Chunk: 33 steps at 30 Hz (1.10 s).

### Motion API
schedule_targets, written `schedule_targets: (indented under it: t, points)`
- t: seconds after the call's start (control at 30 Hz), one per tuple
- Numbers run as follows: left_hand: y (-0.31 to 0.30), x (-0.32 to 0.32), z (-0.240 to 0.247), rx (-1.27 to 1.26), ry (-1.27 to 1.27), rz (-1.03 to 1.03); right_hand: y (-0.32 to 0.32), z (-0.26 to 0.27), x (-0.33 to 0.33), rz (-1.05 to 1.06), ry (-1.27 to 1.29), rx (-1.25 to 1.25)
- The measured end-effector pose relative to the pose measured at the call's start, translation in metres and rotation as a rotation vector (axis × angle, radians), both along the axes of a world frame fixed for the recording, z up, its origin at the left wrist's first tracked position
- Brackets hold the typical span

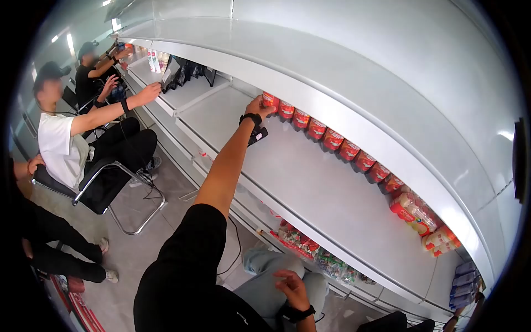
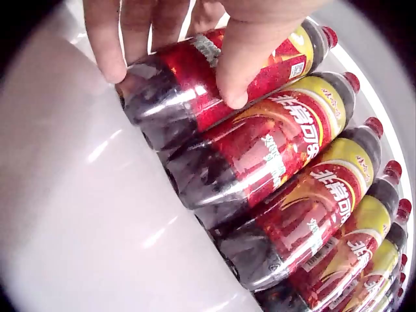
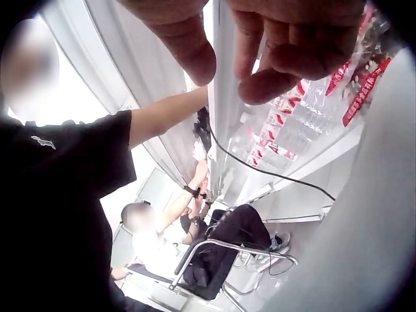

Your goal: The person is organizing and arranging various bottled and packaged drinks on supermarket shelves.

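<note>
At the far end of a row of dark cola bottles with red labels, my left hand (image 1: 260, 107) grips the end bottle (image 1: 270, 101). In the left wrist view, the thumb and fingers of my left hand (image 2: 214, 39) lie round that bottle (image 2: 195, 84), which touches the bottle beside it (image 2: 260, 149). The bottles stand side by side on the white shelf (image 1: 332, 182). My right hand (image 1: 293, 290) hangs over my lap with loosely bent fingers and holds nothing; it shows at the top of the right wrist view (image 3: 286, 52).
Packs with red and yellow wrapping (image 1: 415, 213) lie past the row's near end, with blue packs (image 1: 464, 285) beyond. Wrapped goods (image 1: 298, 243) fill a lower shelf. A black bag (image 1: 188, 72) lies farther left. A seated person (image 1: 61, 133) reaches to the shelf; a cable (image 1: 237, 249) hangs below.
</note>
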State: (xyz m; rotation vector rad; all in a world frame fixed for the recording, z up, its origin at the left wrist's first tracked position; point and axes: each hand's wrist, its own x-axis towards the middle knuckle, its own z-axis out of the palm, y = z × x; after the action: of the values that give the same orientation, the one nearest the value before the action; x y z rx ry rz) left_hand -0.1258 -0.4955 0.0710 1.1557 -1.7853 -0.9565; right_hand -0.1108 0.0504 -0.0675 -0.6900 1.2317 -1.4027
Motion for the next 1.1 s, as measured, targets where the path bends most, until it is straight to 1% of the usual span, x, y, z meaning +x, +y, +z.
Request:
schedule_targets:
  t: [0.07,0.17,0.2,0.27,0.33,0.37,0.4,0.43,0.47,0.5,0.53,0.57,0.6,0.63,0.67,0.73,0.77,0.8,0.83,0.87,0.9,0.93,0.97,1.0,1.1]
  points:
    - [-0.024,-0.008,-0.019,-0.154,-0.004,0.009,0.0,-0.005,-0.001,-0.017,-0.008,0.0]
    - [-0.041,-0.017,-0.035,-0.247,-0.134,0.013,-0.001,0.001,-0.004,-0.025,-0.013,0.016]
    - [-0.068,-0.027,-0.057,-0.288,-0.191,0.007,0.0,0.001,-0.003,-0.028,-0.015,0.015]
    - [-0.073,-0.033,-0.056,-0.262,-0.229,-0.015,0.001,0.002,0.0,-0.033,-0.012,0.026]
    - [-0.045,-0.022,-0.026,-0.118,-0.189,-0.036,0.004,0.004,0.003,-0.026,0.003,0.057]
    - [-0.06,-0.03,-0.04,-0.164,-0.219,-0.053,0.005,0.003,0.005,-0.03,-0.006,0.04]
    - [-0.089,-0.042,-0.069,-0.21,-0.248,-0.065,0.006,0.002,0.007,-0.03,-0.014,0.023]
    - [-0.077,-0.036,-0.065,-0.207,-0.198,-0.123,0.008,0.001,0.009,-0.024,-0.024,0.008]
    - [-0.064,-0.03,-0.06,-0.202,-0.149,-0.182,0.009,0.0,0.01,-0.022,-0.026,0.015]
    - [-0.029,-0.02,-0.039,-0.205,-0.144,-0.117,0.011,-0.001,0.01,-0.014,-0.03,0.025]
    - [-0.02,-0.016,-0.041,-0.167,-0.048,-0.147,0.013,-0.001,0.009,-0.001,-0.035,0.031]
    - [0.007,-0.005,-0.028,-0.227,0.012,-0.183,0.013,0.001,0.009,-0.006,-0.014,0.019]
    - [-0.005,-0.009,-0.054,-0.317,-0.08,-0.114,0.014,0.005,0.009,-0.009,0.005,0.011]
    - [0.016,-0.002,-0.051,-0.27,-0.092,-0.111,0.015,0.008,0.009,-0.006,0.02,0.004]
    - [0.03,0.006,-0.052,-0.289,-0.102,-0.173,0.017,0.009,0.008,-0.01,0.086,0.026]
    - [0.08,0.027,-0.051,-0.358,-0.081,-0.271,0.023,0.006,0.008,-0.026,0.046,-0.053]
    - [0.119,0.044,-0.046,-0.302,0.107,-0.394,0.027,0.006,0.009,-0.032,0.018,-0.081]
    - [0.17,0.076,-0.021,-0.18,0.187,-0.515,0.031,0.012,0.012,-0.017,0.015,-0.068]
    - [0.215,0.101,-0.009,-0.054,0.278,-0.637,0.035,0.019,0.013,-0.01,0.011,-0.05]
    - [0.246,0.12,-0.029,-0.019,0.363,-0.727,0.042,0.019,0.014,-0.007,0.007,-0.05]
    - [0.276,0.136,-0.039,0.008,0.45,-0.826,0.044,0.019,0.015,-0.013,0.003,-0.059]
    - [0.308,0.157,-0.051,0.121,0.385,-0.82,0.048,0.021,0.016,-0.029,0.014,-0.026]
    - [0.344,0.181,-0.047,0.239,0.33,-0.816,0.054,0.025,0.016,-0.048,0.033,0.012]
    - [0.366,0.197,-0.049,0.267,0.175,-0.763,0.059,0.024,0.019,-0.05,0.044,-0.002]
    - [0.398,0.217,-0.104,0.305,0.261,-0.655,0.071,0.02,0.022,-0.053,0.044,-0.022]
